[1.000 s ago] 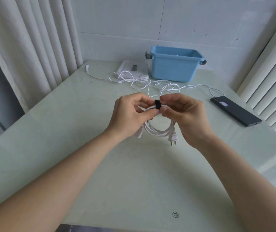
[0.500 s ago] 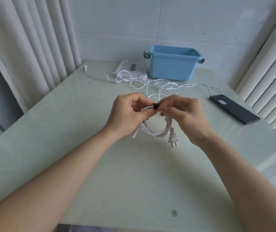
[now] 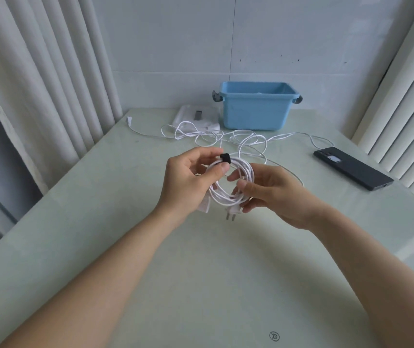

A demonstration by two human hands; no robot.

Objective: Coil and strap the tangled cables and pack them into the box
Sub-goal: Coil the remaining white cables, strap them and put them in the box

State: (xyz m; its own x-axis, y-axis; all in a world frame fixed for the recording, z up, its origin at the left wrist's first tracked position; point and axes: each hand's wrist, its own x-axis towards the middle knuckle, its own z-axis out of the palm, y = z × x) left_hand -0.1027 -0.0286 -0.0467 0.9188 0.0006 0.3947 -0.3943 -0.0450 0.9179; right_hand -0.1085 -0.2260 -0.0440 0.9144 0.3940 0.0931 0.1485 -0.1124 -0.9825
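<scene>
— Over the middle of the table [image 3: 201,272], why do both hands hold the coiled cable [image 3: 245,172] up?
— I judge it keeps the loops together. The left hand [image 3: 188,182] pinches the bundle between thumb and fingers just beside the black strap [image 3: 225,158], which wraps the top. The right hand [image 3: 273,194] curls its fingers round the lower right side, near the hanging plug [image 3: 231,212].
— And the rest?
— The tangled cables [image 3: 226,136] lie in front of the blue box [image 3: 255,114], not yet coiled. A dark phone [image 3: 353,171] lies to the right.
— Anything unclear?
— Whether the strap is fully fastened, I cannot tell. The box's inside is mostly hidden, and the flat white thing [image 3: 191,116] beside it is hard to identify.
</scene>
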